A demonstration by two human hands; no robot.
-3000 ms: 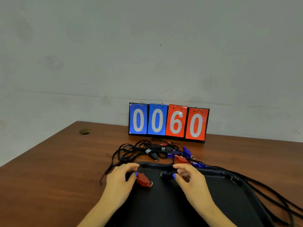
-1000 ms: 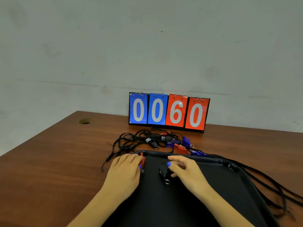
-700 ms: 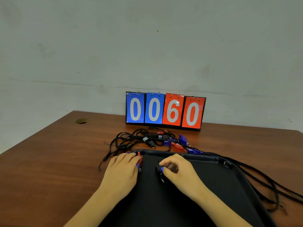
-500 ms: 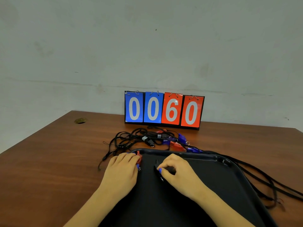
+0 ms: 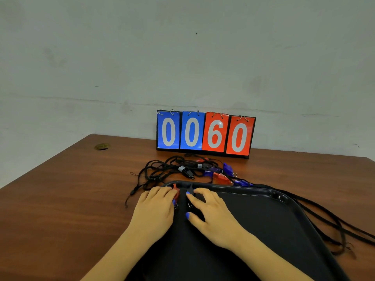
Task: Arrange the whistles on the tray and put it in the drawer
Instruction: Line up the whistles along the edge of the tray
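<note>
Both hands are lying on the tray (image 5: 263,220): our left hand (image 5: 156,207) is touching the red whistle (image 5: 176,191), our right hand (image 5: 211,211) is pinching the black whistle (image 5: 190,188). Beyond, on the brown bench (image 5: 60,199), tangled whistles (image 5: 203,171) are lying before a scoreboard (image 5: 205,133) and grey wall (image 5: 182,57).

Beyond both hands, at the far edge of the surface (image 5: 60,189), stands a flip scoreboard (image 5: 206,133). Its four cards carry white digits reading 0060: the two left cards are blue, "0" and "0"; the two right cards red, "6" and "0".
</note>
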